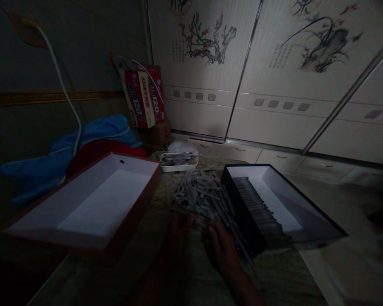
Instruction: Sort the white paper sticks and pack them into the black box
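Observation:
My left hand (179,229) is closed at the near edge of the pile, its fingertips pinched on a thin pen (197,224) that reaches toward the other hand. My right hand (219,244) has its fingers curled together by that pen's other end; dim light and blur hide what is in them. Just beyond both hands lies a loose heap of pens (199,191), grey and clear. To the right, a dark box (247,216) with a white lining holds a row of pens (258,208) laid side by side along its left wall.
A red-brown box (130,231) with a white inside stands on the left of the table (191,280). Behind the heap sits a white tray (178,168) of more pens. Blue cloth (108,127), a red carton (143,97) and white sliding doors (198,114) are farther back.

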A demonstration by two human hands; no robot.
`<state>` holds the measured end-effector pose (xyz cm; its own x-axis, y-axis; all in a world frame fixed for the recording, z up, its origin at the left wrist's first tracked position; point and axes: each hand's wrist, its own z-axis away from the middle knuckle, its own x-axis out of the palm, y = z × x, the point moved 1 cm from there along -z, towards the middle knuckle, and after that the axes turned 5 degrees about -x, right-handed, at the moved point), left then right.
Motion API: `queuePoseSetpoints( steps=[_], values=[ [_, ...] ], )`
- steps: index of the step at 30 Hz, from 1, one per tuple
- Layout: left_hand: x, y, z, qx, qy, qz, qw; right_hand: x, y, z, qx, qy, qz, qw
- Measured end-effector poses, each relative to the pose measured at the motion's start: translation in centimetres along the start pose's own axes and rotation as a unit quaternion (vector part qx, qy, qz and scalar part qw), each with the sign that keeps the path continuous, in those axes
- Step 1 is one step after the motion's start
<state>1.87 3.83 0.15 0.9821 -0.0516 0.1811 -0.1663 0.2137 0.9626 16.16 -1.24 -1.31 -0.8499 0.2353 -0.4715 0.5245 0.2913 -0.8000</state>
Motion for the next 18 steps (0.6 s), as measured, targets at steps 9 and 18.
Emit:
queuePoseSetpoints(
  steps=[9,18],
  values=[
    [0.1,0.0,0.1,0.000,0.008,0.033,0.999,-0.4,-0.3,0.0,0.010,-0.015,-0.028,0.999],
    [-0.2,-0.9,-0.4,0.003,-0.008,0.021,1.000,0.0,0.3,0.1,0.006,0.014,-0.025,1.000]
  ],
)
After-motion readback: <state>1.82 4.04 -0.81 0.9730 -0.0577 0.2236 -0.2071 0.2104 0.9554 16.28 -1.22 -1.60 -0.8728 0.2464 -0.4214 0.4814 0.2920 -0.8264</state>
